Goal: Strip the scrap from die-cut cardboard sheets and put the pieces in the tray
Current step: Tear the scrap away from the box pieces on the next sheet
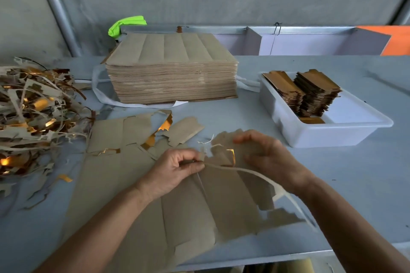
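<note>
A brown die-cut cardboard sheet [186,204] lies on the table in front of me, partly torn at its right side. My left hand [175,166] pinches a thin scrap strip [255,173] that curves off to the right and down. My right hand [266,155] holds a die-cut piece [224,139] at the sheet's far edge, its gold underside showing at a corner. More loose pieces [186,131] and a second torn sheet [115,133] lie just beyond. The white tray [332,133] at the right holds stacks of finished pieces [315,95].
A tall stack of uncut sheets [173,73] stands at the back centre on white strapping. A big heap of scrap strips [33,113] fills the left side. The table's front edge [288,255] runs below my forearms. A green cloth [126,23] sits behind the stack.
</note>
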`<action>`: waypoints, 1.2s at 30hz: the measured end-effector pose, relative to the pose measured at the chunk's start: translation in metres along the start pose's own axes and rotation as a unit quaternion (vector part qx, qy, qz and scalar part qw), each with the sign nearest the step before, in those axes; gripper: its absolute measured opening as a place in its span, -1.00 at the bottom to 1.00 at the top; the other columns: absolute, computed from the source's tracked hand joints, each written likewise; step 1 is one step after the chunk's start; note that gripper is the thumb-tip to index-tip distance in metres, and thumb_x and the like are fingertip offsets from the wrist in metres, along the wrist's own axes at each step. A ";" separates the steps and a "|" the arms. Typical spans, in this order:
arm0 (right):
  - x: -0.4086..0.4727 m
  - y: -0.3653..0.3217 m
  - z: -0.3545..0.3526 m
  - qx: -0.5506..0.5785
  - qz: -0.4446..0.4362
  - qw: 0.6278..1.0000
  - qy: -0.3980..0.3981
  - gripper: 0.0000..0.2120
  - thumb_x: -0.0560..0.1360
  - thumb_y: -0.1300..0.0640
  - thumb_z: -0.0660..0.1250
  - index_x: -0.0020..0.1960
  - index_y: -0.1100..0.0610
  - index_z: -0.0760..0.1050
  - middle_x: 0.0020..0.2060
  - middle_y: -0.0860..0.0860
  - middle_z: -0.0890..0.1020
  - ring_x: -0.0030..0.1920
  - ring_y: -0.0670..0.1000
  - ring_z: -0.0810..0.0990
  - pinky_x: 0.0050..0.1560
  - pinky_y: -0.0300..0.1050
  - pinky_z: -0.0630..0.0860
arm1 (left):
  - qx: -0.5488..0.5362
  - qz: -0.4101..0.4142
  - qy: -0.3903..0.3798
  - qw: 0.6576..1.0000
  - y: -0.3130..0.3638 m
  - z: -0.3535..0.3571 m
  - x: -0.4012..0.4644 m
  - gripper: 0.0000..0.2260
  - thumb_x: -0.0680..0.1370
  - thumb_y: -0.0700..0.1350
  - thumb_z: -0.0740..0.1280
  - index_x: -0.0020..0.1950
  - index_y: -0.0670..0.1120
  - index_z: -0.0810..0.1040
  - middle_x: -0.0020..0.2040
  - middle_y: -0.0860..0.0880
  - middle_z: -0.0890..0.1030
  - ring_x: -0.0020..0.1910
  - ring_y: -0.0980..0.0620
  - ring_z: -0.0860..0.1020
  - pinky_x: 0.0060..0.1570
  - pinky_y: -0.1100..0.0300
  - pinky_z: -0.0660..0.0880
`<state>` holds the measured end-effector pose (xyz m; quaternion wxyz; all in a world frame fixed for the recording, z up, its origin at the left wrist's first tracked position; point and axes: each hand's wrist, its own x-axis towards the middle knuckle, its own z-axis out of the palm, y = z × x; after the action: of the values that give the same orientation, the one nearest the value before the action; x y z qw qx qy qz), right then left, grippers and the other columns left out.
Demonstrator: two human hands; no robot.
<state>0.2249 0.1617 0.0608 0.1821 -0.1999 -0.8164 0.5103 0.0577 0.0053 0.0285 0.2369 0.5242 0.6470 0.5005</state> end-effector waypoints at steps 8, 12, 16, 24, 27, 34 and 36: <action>-0.012 -0.008 0.013 0.156 0.114 0.978 -0.079 -0.76 0.52 0.20 0.32 0.18 0.06 0.49 0.04 0.12 0.63 0.00 0.05 0.63 -0.01 -0.05 0.59 | 0.134 0.048 0.011 0.990 0.001 0.000 0.015 -0.71 0.50 -0.37 0.34 -0.39 -0.15 0.44 -0.38 0.11 0.40 -0.35 0.18 0.34 -0.27 0.32 0.28; -0.017 -0.009 0.017 0.053 0.082 0.993 -0.067 -0.54 0.45 0.20 0.42 0.30 0.05 0.40 0.06 0.06 0.58 0.04 0.03 0.59 0.13 -0.02 0.56 | 0.193 0.075 0.024 0.978 0.003 0.006 0.020 -0.75 0.48 -0.39 0.34 -0.37 -0.30 0.39 -0.38 -0.03 0.33 -0.36 0.08 0.29 -0.30 0.22 0.24; -0.013 -0.001 0.027 -0.029 0.113 0.993 0.000 -0.23 0.34 0.31 0.51 0.40 -0.02 0.21 -0.12 -0.06 0.59 -0.14 -0.14 0.59 -0.23 -0.48 0.47 | 0.197 0.080 0.041 0.976 -0.001 0.012 0.023 -0.84 0.43 -0.49 0.29 -0.25 -0.28 0.56 -0.28 -0.12 0.49 -0.26 -0.02 0.45 -0.22 0.20 0.35; -0.014 0.009 0.036 0.238 0.241 0.941 0.026 -0.85 0.43 0.40 0.34 -0.11 0.25 0.66 -0.15 0.24 0.69 -0.19 0.16 0.66 -0.03 0.07 0.58 | 0.188 0.098 0.114 0.971 -0.002 0.021 0.020 -0.90 0.47 -0.37 0.38 -0.03 -0.30 0.63 -0.12 -0.16 0.59 -0.15 0.04 0.53 -0.10 0.42 0.39; -0.011 0.015 0.032 0.271 0.251 0.921 0.124 -0.88 0.46 0.41 0.31 -0.12 0.26 0.59 -0.31 0.15 0.69 -0.29 0.11 0.64 -0.16 0.01 0.60 | 0.218 0.081 0.137 0.963 -0.007 0.019 0.016 -0.83 0.56 -0.36 0.26 0.08 -0.31 0.60 -0.07 -0.18 0.63 -0.07 -0.08 0.58 0.01 0.20 0.44; -0.011 0.025 0.028 0.390 0.265 0.850 0.234 -0.91 0.49 0.35 0.33 -0.12 0.19 0.52 -0.29 0.13 0.65 -0.29 0.10 0.61 -0.32 -0.05 0.55 | 0.284 0.036 -0.044 0.957 0.006 0.005 0.000 -0.56 0.38 0.14 0.45 0.17 -0.04 0.59 -0.02 0.14 0.58 0.01 0.13 0.50 0.12 0.17 0.40; -0.008 0.022 0.032 0.407 0.259 0.847 0.222 -0.91 0.49 0.35 0.33 -0.11 0.18 0.52 -0.38 0.09 0.67 -0.37 0.06 0.65 -0.42 -0.07 0.57 | 0.404 0.026 -0.107 0.908 0.013 0.011 -0.001 -0.30 0.21 0.44 0.34 0.22 0.07 0.50 0.03 0.19 0.52 0.05 0.15 0.40 0.19 0.19 0.25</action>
<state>0.2191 0.1419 0.0275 0.2852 -0.4198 -0.3917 0.7674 0.0731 0.0080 0.0361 0.0595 0.6420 0.7509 0.1427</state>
